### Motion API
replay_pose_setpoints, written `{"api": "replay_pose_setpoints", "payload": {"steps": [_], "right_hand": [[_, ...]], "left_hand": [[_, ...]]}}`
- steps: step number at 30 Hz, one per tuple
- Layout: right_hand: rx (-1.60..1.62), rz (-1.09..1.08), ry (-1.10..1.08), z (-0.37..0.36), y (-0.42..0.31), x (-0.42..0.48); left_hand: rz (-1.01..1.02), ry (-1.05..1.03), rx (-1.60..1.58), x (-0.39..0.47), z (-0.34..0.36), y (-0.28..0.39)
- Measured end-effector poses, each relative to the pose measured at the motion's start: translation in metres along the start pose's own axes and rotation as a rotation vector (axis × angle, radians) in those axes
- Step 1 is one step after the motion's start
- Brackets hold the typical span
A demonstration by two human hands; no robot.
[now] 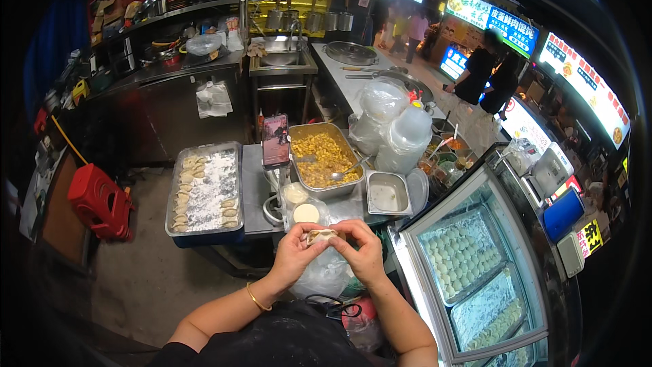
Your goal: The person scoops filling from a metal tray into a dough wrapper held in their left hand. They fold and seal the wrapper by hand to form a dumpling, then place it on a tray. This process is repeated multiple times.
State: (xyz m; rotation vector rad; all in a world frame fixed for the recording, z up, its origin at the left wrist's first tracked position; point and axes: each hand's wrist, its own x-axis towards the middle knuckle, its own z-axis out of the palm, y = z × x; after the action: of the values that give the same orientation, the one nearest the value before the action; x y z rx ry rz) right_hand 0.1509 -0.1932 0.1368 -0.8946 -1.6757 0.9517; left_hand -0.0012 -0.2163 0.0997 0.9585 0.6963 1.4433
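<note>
Between my left hand (298, 252) and my right hand (361, 252) is a folded dumpling (322, 235), its edge pinched by the thumbs and fingers of both. Just beyond them lie round dumpling wrappers (306, 213) in two piles on clear plastic. A steel pan of yellow chopped filling (321, 155) stands behind the wrappers, with a metal spoon (337, 176) resting in it. To the left, a floured tray (211, 188) holds a column of finished dumplings (182, 199) along its left side and several more at its lower right.
A phone (275, 140) stands upright beside the filling pan. Right of it are a small steel container (388, 192) and bagged plastic tubs (405, 137). A glass-fronted display case (479, 260) with dumpling trays is close on my right. A red plastic stool (99, 201) stands at left.
</note>
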Motion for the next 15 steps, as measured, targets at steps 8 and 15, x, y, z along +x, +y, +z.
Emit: {"api": "replay_pose_setpoints", "payload": {"steps": [8, 15], "right_hand": [[-0.406, -0.285, 0.210, 0.000, 0.013, -0.005], [0.412, 0.241, 0.231, -0.015, 0.028, -0.003]], "left_hand": [[-0.059, -0.053, 0.128, 0.004, 0.009, -0.014], [-0.097, -0.048, 0.038, 0.006, 0.014, -0.010]]}}
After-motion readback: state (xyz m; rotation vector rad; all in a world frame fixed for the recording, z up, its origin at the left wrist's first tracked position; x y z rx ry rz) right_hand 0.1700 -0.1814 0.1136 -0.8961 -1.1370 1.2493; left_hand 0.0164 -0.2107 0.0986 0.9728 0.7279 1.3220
